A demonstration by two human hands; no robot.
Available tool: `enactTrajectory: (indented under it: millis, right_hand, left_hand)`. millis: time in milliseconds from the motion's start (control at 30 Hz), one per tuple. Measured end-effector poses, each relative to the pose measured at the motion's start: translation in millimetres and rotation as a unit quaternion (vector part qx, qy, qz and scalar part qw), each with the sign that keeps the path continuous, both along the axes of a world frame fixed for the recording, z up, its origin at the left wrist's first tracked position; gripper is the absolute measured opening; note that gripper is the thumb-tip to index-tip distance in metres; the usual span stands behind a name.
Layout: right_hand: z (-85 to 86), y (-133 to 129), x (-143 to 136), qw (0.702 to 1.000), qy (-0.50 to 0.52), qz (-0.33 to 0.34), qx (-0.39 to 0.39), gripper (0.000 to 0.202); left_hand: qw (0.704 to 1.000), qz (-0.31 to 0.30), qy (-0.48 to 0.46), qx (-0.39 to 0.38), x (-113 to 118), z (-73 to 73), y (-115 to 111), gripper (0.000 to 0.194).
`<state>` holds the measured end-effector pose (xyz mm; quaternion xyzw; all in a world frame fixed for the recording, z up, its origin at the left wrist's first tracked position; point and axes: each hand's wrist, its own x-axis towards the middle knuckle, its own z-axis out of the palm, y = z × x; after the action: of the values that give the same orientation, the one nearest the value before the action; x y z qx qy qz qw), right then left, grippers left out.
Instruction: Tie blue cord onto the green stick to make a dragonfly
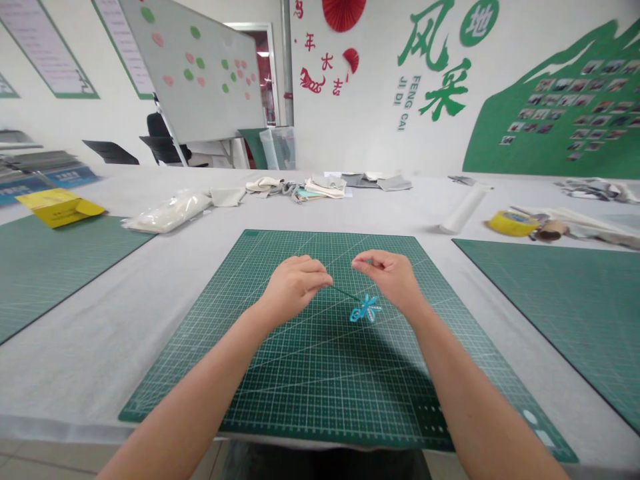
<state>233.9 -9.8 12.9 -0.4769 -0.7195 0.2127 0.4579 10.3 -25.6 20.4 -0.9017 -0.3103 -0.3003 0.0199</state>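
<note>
Above the green cutting mat, my left hand pinches the end of a thin green stem. From the stem's other end hangs a small blue flower with looped, petal-like parts, some edged in white. It tilts down to the right, between my hands and over the mat. My right hand is above and to the right of the flower, apart from it. Its thumb and forefinger are pressed together; whatever may be between them is too small to tell.
More cutting mats lie left and right. Toward the back are a yellow packet, a clear plastic bag, folded cloths, a white roll and a yellow tape roll.
</note>
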Motion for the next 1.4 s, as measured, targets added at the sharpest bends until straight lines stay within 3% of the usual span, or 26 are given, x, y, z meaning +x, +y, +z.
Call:
enactTrajectory:
  millis: [267, 433, 600, 767, 1133, 1400]
  right_hand:
    - [-16.6, 13.3, -0.7, 0.979, 0.119, 0.064, -0.154, 0.026]
    - [-29.1, 11.1, -15.7, 0.965, 0.146, 0.086, -0.198, 0.026]
    - [-34.1, 1.2, -30.7, 0.985, 0.006, 0.087, -0.148, 0.019]
    - [-28.7, -17.5, -45.5, 0.989, -0.093, 0.093, -0.061, 0.017]
    - [-10.2, -38.8, -48.7, 0.987, -0.093, 0.111, 0.077, 0.018]
    - [0.1, -36.7, -37.5, 0.986, -0.068, 0.032, 0.152, 0.020]
  left_hand:
    - [0.972, -0.046, -0.160, -0.167, 4.9, 2.6, -5.0, 0.015]
    - [0.950, 0.042, -0.247, -0.188, 5.2, 1.3, -0.6, 0.010]
    - [0.930, 0.143, -0.291, -0.176, 1.7, -5.6, 7.1, 0.009]
    - [0.923, 0.191, -0.291, -0.162, 0.9, -9.1, 6.9, 0.010]
    - [0.951, 0.214, -0.204, -0.088, -1.3, -13.8, 7.5, 0.014]
    - [0.978, 0.175, -0.109, -0.025, 3.1, -12.5, 1.4, 0.019]
